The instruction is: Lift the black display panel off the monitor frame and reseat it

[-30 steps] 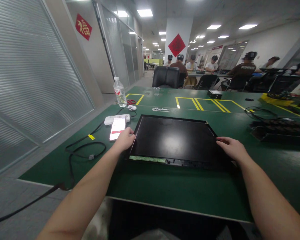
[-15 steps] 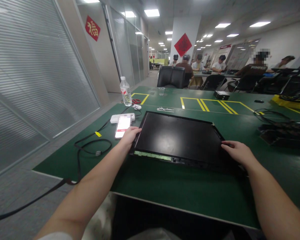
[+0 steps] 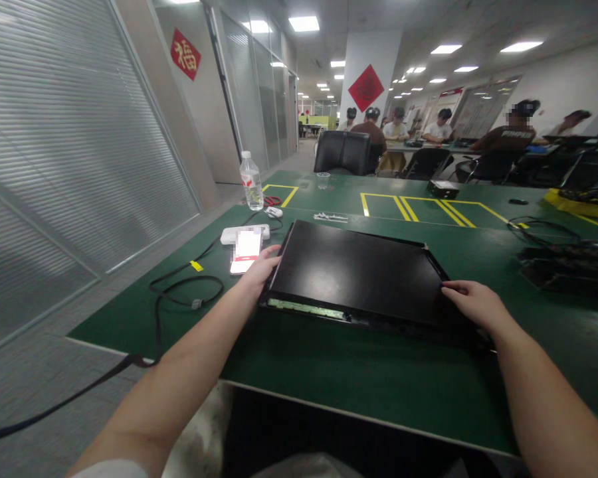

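Observation:
A black LCD panel (image 3: 359, 265) lies face up in a dark frame on the green table (image 3: 359, 378). At its left edge, my left hand (image 3: 262, 271) is closed on the panel, the fingers partly hidden by it. My right hand (image 3: 471, 302) pinches the opposite edge, thumb and fingers pressed together. Along the front side runs a narrow green circuit strip (image 3: 306, 309), beside dark parts that are hard to make out. The left side of the panel stands a little above the frame.
Left of the panel are a lit phone (image 3: 246, 251), a white box-like device (image 3: 229, 235), a black cable (image 3: 187, 279) and a water bottle (image 3: 252, 182). Calipers (image 3: 330, 217) lie behind it. Dark equipment (image 3: 568, 265) sits at the right. People work at tables farther back.
The panel's left side has risen slightly off the frame, and more of the circuit strip's edge shows. My left fingers have shifted a little upward; my right hand has hardly moved.

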A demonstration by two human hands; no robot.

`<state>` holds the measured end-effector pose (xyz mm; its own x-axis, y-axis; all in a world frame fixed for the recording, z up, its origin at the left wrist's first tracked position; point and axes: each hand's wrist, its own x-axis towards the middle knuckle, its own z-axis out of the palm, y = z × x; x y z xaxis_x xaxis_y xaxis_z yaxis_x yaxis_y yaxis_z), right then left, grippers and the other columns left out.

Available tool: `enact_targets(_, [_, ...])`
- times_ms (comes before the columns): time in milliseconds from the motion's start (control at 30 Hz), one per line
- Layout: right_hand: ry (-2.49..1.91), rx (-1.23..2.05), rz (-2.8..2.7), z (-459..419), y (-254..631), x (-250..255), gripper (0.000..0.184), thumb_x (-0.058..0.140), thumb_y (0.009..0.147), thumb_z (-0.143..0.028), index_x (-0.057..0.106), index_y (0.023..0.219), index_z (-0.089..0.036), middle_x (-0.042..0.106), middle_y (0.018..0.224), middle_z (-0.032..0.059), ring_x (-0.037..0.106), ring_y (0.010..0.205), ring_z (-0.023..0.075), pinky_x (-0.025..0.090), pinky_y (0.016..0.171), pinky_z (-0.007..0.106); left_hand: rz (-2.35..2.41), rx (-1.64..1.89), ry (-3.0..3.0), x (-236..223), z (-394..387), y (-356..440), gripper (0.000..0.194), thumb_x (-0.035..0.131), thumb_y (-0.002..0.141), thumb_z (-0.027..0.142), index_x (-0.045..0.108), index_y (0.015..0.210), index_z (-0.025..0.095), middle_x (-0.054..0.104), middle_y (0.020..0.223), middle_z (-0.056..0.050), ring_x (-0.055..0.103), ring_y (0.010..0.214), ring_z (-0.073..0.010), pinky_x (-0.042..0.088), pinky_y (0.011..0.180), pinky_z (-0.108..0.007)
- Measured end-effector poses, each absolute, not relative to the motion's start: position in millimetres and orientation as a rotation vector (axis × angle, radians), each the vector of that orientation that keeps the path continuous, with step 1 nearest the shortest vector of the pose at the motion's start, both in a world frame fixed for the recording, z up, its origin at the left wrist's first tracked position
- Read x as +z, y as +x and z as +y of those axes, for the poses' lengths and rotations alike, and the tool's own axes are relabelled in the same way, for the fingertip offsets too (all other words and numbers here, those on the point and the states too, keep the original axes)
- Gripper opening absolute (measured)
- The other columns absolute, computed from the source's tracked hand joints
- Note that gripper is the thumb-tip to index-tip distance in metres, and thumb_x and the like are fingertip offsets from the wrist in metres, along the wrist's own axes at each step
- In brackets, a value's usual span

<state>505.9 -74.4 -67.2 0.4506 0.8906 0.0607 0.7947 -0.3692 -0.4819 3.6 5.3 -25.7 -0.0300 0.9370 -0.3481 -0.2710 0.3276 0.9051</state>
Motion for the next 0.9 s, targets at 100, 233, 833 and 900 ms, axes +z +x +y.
enact_targets(100, [-2.278, 0.304, -1.411, -74.8, 504.8, -66.3, 0.03, 0.072, 0.086, -0.043, 0.09, 0.101, -0.023, 0.086, 0.111, 0.0163, 0.079, 0.112, 0.0398, 0.062, 0.094, 0.049, 1.198, 1.095, 0.752, -26.2, 3.1, 2.2, 0.083, 0.087, 0.077, 0.0, 0.06, 0.151, 0.026, 0.077, 0.079, 0.003, 0.071, 0.052, -0.0178, 0.061, 0.052, -0.028])
enact_targets(233, [-2.277, 0.306, -1.408, -74.6, 505.2, -66.5, 0.032, 0.073, 0.085, -0.044, 0.09, 0.102, -0.023, 0.086, 0.113, 0.0167, 0.079, 0.112, 0.0407, 0.062, 0.093, 0.05, 1.216, 1.091, 0.765, -22.6, -2.2, 4.4, 0.079, 0.091, 0.076, 0.004, 0.065, 0.148, 0.024, 0.077, 0.075, 0.003, 0.071, 0.05, -0.0178, 0.06, 0.05, -0.027])
enact_targets(833, [-2.307, 0.261, -1.46, -73.8, 507.4, -69.6, 0.037, 0.073, 0.086, -0.047, 0.09, 0.107, -0.022, 0.085, 0.111, 0.0169, 0.08, 0.109, 0.0397, 0.063, 0.094, 0.051, 1.159, 1.141, 0.942, -33.8, 1.4, 0.6, 0.055, 0.102, 0.079, 0.029, 0.083, 0.13, 0.02, 0.089, 0.098, -0.009, 0.084, 0.082, -0.0251, 0.066, 0.072, -0.032])
enact_targets(900, [-2.284, 0.22, -1.5, -72.8, 510.2, -74.0, 0.038, 0.073, 0.085, -0.048, 0.09, 0.105, -0.022, 0.085, 0.112, 0.0172, 0.08, 0.109, 0.0398, 0.062, 0.095, 0.051, 1.144, 1.151, 0.958, -34.0, 1.0, 0.7, 0.047, 0.099, 0.082, 0.028, 0.084, 0.126, 0.021, 0.089, 0.1, -0.009, 0.084, 0.086, -0.0254, 0.066, 0.075, -0.032])
